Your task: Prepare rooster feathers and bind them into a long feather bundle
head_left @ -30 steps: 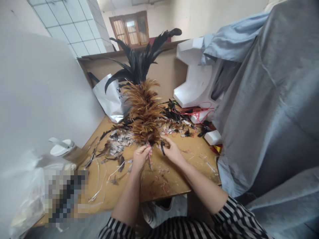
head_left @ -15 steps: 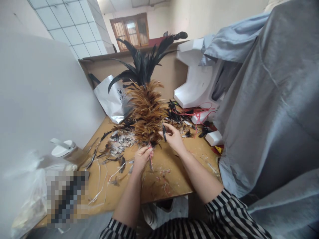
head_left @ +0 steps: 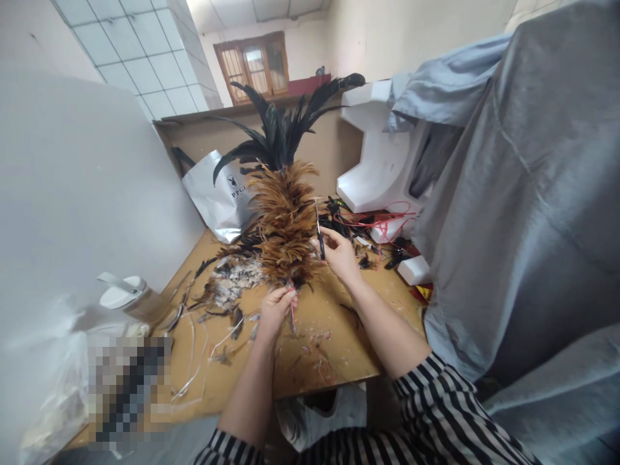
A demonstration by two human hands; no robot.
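A tall bundle of feathers (head_left: 285,219) stands upright over the table, brown below and with long black plumes on top. My left hand (head_left: 277,306) pinches its base, where a reddish strip hangs down. In my right hand (head_left: 339,257) are dark-handled scissors (head_left: 320,243), pointing upward along the bundle's right side. Whether the blades touch feathers is too small to tell. Loose grey and dark feathers (head_left: 236,281) lie left of the bundle.
On the wooden table (head_left: 339,352) lie feather scraps. A silver bag (head_left: 213,200) leans behind at left, near a white-lidded container (head_left: 123,292). At right are red strings (head_left: 387,221), white foam (head_left: 371,158) and grey cloth (head_left: 523,194).
My right hand has moved slightly upward with the scissors, which now point more steeply up. My left hand still grips the base of the bundle.
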